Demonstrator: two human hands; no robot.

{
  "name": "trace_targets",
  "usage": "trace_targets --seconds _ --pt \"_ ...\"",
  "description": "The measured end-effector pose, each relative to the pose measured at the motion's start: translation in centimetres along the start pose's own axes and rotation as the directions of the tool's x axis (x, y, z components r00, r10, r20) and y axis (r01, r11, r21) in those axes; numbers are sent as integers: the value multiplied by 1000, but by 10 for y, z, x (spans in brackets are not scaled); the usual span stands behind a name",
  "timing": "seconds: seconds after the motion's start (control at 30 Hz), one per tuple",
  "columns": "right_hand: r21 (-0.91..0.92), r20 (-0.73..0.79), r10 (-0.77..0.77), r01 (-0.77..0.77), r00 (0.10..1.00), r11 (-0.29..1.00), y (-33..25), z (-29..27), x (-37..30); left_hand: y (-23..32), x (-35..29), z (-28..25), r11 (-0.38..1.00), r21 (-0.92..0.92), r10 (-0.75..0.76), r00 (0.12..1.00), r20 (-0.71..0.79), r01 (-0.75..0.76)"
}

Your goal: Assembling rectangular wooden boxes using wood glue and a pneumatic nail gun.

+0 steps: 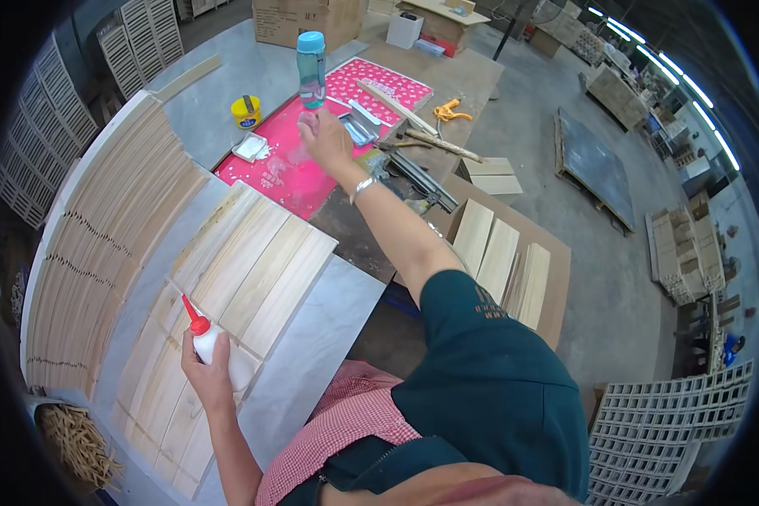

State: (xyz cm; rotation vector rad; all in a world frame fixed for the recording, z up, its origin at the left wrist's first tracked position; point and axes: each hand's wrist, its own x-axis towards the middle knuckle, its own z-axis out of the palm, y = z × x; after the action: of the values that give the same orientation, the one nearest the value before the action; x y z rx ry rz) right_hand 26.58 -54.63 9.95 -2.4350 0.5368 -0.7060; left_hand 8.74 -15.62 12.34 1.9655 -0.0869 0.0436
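Note:
My left hand (204, 375) is wrapped round a white squeeze bottle (243, 368) with a red pointed nozzle, tilted over pale wooden slats (270, 253) laid side by side. Stretched out ahead, my right hand (327, 142) hangs above a pink mat (293, 190), its fingers curled together. Whatever is in those fingers, if anything, is too small to make out. Just beyond it stands a teal drinking bottle (310, 76). A small white dish (250, 148) with white bits and a yellow tub (246, 111) lie to its left, and a metal tray (358, 129) to its right.
Stacked thin slats (101, 228) line the left side, above a container of wooden sticks (76, 438). An orange-yellow tool (452, 110) and metal bars (417, 179) lie right of the mat. More boards (497, 253) rest on cardboard. A carton (304, 21) stands at the back.

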Motion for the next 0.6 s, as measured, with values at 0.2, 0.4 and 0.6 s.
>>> trace_targets --seconds 0.2,0.4,0.6 --pt "-363 79 -20 48 997 931 -17 15 -32 14 5 9 814 -518 -297 955 18 263" --pt "829 411 -457 -115 789 547 -136 -4 -263 -26 18 14 542 -830 -225 974 5 129" --pt "870 418 -227 -316 880 379 -148 -1 -312 -9 -14 10 581 -763 -249 954 166 284"
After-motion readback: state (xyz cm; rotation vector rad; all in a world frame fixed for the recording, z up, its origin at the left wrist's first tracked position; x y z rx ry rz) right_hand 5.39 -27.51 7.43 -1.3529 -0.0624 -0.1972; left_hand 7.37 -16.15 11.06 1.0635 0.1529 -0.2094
